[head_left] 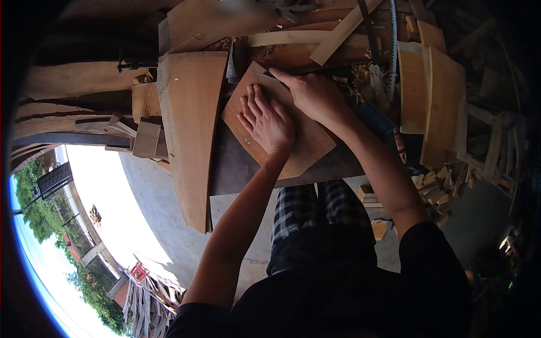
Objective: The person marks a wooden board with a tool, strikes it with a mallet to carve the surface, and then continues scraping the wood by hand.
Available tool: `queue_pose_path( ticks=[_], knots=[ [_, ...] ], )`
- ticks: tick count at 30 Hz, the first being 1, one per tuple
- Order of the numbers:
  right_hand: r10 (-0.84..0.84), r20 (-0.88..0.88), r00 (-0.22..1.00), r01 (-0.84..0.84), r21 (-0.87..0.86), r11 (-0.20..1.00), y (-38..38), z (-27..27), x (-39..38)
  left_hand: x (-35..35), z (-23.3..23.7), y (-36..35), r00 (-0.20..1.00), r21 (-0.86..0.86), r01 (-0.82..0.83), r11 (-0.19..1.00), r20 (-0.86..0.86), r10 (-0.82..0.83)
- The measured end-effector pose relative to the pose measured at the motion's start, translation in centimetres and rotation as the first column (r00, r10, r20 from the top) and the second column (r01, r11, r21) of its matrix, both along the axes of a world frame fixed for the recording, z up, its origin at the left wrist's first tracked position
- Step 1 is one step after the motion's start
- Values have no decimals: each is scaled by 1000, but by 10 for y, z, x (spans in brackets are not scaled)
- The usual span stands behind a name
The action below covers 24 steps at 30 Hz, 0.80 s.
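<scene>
A flat, angular wooden board [309,147] lies tilted across the dark bench top [234,176] in front of me. My left hand [266,123] rests on its left part, palm down with the fingers stretched out. Over the board's upper right edge is my right hand [315,97], its fingers closed and the index finger reaching forward along the far corner. A thin dark edge of something [269,75] shows below that fingertip. Most of it is hidden by the hand, so its kind cannot be made out.
A long, wide plank [189,112] lies to the left, overhanging the bench. Farther back are a toothed saw blade [393,50], a loose wooden strip [345,32] and curled shavings [359,79]. More boards [434,107] stand at right, above scattered offcuts [434,188].
</scene>
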State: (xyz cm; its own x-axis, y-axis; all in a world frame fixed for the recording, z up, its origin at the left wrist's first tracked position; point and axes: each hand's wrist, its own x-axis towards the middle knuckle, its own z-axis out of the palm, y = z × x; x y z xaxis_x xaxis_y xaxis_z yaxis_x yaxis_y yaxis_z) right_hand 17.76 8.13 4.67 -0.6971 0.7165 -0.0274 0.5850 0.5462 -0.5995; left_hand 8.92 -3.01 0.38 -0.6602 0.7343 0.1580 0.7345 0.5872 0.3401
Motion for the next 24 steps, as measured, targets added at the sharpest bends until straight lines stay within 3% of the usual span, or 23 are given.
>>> queue_pose_path(
  ticks=[1, 2, 3, 6, 10, 14, 19, 24],
  knots=[
    [12, -32, 999, -12, -8, 1000, -6, -4, 6, -2, 0, 2, 1000, 2, -10, 1000, 5, 10],
    [36, 129, 991, -26, -84, 996, -6, 19, 7, -1, 0, 1, 999, -12, -22, 1000, 42, 22],
    [33, 136, 990, -21, -92, 996, -7, 16, 5, 2, 2, 0, 996, -26, -24, 999, 80, 26],
    [50, 4, 999, -50, -12, 999, 9, 10, -2, 0, 4, 3, 996, -1, -16, 1000, 88, 16],
    [-16, 92, 996, 25, -102, 994, -14, 24, 9, 4, 6, 1, 995, -15, -16, 1000, 102, 17],
    [-41, -11, 999, 41, -26, 999, -9, 4, -4, 3, 1, -2, 997, -31, -13, 999, 74, 15],
    [-1, -1, 1000, 1, 7, 1000, -2, -1, -6, -1, -6, 0, 1000, 29, -8, 1000, -4, 8],
    [33, 27, 999, -34, 35, 999, 1, 6, -5, 1, 1, -2, 997, -18, -12, 1000, 75, 14]
  ],
)
